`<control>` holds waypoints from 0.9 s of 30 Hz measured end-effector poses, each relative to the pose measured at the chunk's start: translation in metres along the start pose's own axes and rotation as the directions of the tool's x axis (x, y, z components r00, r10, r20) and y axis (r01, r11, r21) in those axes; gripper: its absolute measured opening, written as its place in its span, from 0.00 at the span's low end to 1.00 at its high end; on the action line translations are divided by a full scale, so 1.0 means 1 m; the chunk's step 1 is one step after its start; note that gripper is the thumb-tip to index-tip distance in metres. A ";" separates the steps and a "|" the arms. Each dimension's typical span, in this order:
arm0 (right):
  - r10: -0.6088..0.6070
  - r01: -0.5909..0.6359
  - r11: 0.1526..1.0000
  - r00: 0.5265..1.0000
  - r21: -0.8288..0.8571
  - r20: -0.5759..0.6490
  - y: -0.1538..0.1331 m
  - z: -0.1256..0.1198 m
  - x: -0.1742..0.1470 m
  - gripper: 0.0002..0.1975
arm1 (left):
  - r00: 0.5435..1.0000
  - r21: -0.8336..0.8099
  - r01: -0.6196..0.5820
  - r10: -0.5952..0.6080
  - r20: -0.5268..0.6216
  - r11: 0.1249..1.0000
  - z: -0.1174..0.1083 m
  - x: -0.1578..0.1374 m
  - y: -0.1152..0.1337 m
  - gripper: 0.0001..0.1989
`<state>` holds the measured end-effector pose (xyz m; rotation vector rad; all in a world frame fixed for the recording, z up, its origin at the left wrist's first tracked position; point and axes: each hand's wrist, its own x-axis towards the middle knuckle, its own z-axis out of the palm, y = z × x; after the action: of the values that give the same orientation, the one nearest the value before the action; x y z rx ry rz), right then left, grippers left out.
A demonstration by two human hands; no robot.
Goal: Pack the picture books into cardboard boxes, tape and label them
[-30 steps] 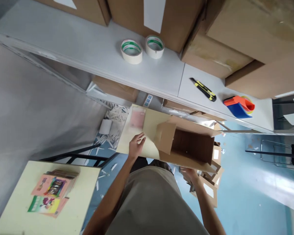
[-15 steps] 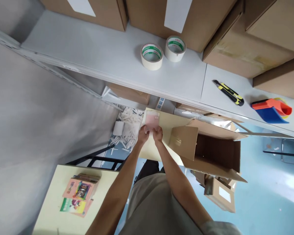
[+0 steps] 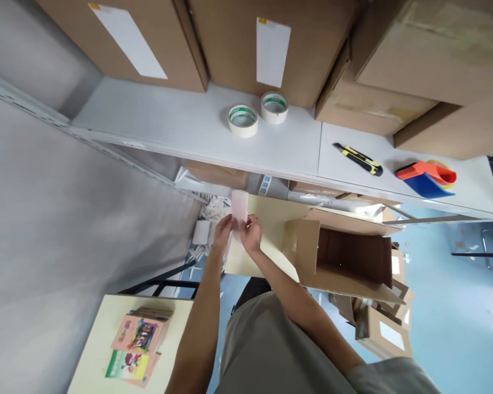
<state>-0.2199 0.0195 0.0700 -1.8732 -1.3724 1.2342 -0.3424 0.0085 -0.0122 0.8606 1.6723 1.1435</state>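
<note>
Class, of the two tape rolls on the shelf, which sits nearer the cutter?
The right tape roll, set farther back, is nearer the cutter. The left roll sits closer to the front edge of the shelf.

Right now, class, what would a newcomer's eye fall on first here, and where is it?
Probably the open cardboard box on the right part of the pale yellow table. Next, the bright orange-and-blue object on the grey shelf, right of the cutter. Then the pale pink item at the left hand and right hand.
</note>
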 end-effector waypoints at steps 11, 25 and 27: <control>-0.322 0.381 0.741 0.924 0.553 -0.206 -0.070 -0.194 -0.134 0.14 | 0.935 -0.047 -0.207 0.212 0.285 0.977 -0.003 -0.080 0.247 0.24; -0.190 0.217 0.966 0.965 0.142 -0.182 0.132 -0.435 -0.120 0.40 | 0.663 0.184 -0.595 0.349 0.662 0.782 0.217 -0.165 0.266 0.12; -0.211 0.235 0.962 0.962 0.139 -0.172 0.134 -0.442 -0.120 0.38 | 0.674 0.195 -0.581 0.333 0.659 0.790 0.228 -0.167 0.250 0.12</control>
<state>0.2227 -0.0922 0.2092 -1.6196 -1.3196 1.0289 -0.0583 0.0125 0.2361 1.7955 1.1644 0.7149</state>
